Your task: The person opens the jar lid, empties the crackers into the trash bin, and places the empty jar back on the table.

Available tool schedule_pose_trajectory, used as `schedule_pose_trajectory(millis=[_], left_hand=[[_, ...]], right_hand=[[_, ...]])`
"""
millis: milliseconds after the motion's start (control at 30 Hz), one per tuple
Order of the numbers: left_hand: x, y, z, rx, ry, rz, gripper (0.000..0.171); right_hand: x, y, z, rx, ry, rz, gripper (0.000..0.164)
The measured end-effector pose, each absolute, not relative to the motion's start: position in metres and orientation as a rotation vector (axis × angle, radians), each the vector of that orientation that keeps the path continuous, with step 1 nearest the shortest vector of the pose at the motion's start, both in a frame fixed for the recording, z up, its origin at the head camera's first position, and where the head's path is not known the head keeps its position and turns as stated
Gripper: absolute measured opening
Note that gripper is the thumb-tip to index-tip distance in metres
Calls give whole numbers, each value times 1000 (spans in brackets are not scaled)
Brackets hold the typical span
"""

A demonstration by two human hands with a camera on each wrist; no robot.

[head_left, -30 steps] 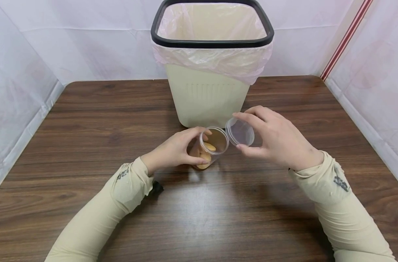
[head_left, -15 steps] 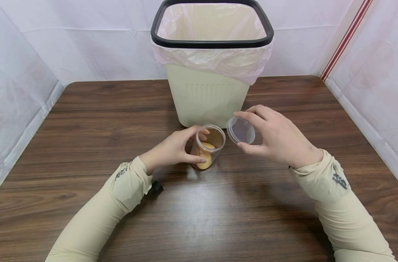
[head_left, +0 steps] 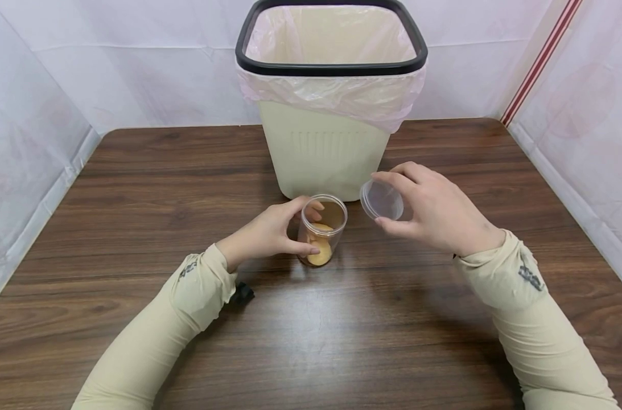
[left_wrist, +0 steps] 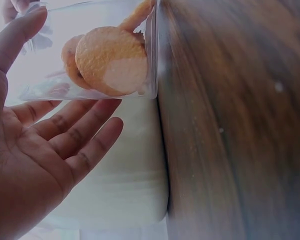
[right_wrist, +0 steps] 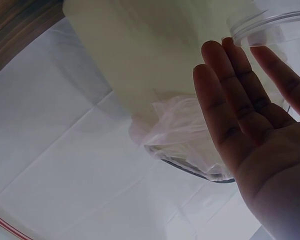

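A clear plastic jar stands upright on the table in front of the bin, its mouth uncovered. Round golden biscuits lie in its lower part, some overlapping. My left hand holds the jar from the left, with the thumb on the near side and fingers behind. Just to the right, my right hand pinches a clear round lid by its edge between thumb and fingers. The lid is tilted and apart from the jar. In the right wrist view only part of the lid shows.
Behind the jar stands a cream waste bin with a black rim and a pinkish plastic liner. A small black object is by my left sleeve on the brown wooden table. White sheeting encloses the back and sides.
The lid in my right hand has moved slightly right, away from the jar. My left hand has brought the jar from a rightward lean to upright, its mouth shifting left.
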State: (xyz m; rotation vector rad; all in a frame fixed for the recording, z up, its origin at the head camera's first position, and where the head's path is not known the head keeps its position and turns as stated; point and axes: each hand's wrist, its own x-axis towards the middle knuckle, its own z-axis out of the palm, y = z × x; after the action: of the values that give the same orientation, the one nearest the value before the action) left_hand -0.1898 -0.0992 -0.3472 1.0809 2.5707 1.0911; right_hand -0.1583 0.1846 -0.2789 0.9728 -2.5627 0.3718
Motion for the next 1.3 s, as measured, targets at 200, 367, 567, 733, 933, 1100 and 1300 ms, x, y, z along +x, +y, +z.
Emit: schedule_pose_trajectory(millis=[200,367,567,733,933,1100,1300], left_hand=[[-190,-100,-346,1056,2563,1102,64],[-191,-102,-346,1058,2555,1109,65],[-191,-103,-347,1041,2545,1104,65],[-192,-103,-347,1036,2527,1111,65],[-192,-103,-347,1036,2530,1110,66],[-193,-104,-348,1045,2526,1117,66],[-193,-103,-348,1053,2522,1123,65]], right_hand=[[-164,189,-281,914,-2616,341,54],[-168,191,-283,862,-2660,300,53],[-174,194,-287,809,-2718,255,54],[-178,198,-288,795,-2777,224,54],[-180,200,-288,803,-2805,206,54],[-181,202,-290,780,-2828,188,54],[-183,203,-291,735,-2872,166,55]])
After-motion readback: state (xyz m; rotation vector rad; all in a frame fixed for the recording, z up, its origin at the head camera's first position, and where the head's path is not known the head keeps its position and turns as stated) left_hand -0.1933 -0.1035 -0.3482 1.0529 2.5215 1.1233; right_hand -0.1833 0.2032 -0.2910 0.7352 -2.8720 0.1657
